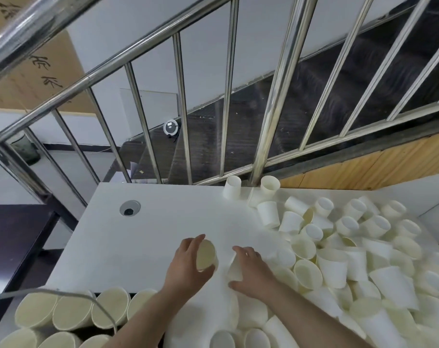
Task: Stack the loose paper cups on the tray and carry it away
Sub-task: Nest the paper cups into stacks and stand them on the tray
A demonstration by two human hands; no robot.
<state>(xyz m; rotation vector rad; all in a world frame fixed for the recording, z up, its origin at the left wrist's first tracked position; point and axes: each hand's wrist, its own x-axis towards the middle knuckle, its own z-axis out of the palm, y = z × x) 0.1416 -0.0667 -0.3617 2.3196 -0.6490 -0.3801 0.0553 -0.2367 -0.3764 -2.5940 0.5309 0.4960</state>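
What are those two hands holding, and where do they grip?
Left hand wraps one paper cup's side. Right hand covers another cup lying on the table.

Table (143, 237): below the railing (183, 136).
Loose cups (351, 249): heaped on table's right side.
Stacked cups (73, 312): near-left, before the table edge.
Hands: table centre, left of heap.

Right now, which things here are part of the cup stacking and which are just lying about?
Part of the job:
left hand holding a cup
right hand on another cup
heap of loose cups
stacked cups

Just there:
railing
table hole
grey cable
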